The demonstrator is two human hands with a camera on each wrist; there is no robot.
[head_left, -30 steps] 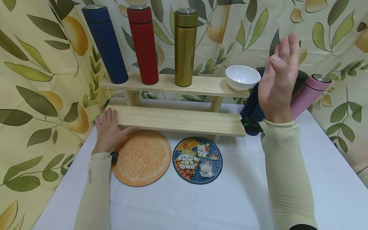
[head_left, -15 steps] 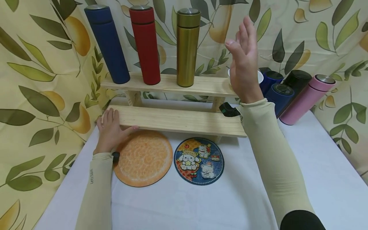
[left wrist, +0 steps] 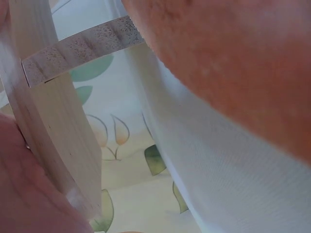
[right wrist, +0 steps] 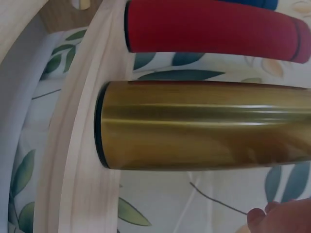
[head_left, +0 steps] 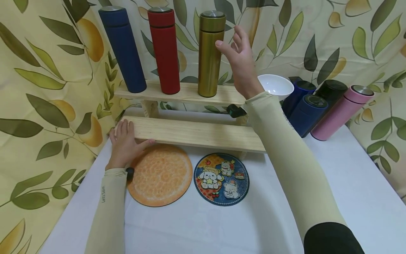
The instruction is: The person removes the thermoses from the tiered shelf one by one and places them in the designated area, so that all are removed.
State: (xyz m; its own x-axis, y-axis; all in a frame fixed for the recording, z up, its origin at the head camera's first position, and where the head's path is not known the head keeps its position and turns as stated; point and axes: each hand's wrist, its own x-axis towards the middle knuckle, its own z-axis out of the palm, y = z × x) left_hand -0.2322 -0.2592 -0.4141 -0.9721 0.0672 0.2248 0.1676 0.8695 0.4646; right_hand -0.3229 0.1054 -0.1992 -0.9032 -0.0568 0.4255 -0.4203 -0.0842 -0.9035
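Observation:
My right hand (head_left: 242,67) is raised beside the gold thermos bottle (head_left: 209,67), thumb apart from the fingers and nothing held. In the right wrist view its fingertips (right wrist: 265,217) show below the gold bottle, with a gap between. That bottle stands on the upper board (head_left: 190,88) of a two-step wooden rack, right of a red bottle (head_left: 165,53) and a blue bottle (head_left: 123,53). My left hand (head_left: 122,148) rests on the left end of the rack's lower board (head_left: 193,132), its thumb along the front edge. The left wrist view shows the rack's wood (left wrist: 82,51) close up.
A white bowl (head_left: 277,86) sits at the upper board's right end, partly behind my right forearm. Several bottles, including a pink bottle (head_left: 342,113), lean together at the right. An orange round mat (head_left: 161,176) and a cartoon round mat (head_left: 222,197) lie before the rack.
My right hand has moved left, from in front of the leaning bottles, past the white bowl, to beside the gold bottle. My left hand has stayed on the lower board.

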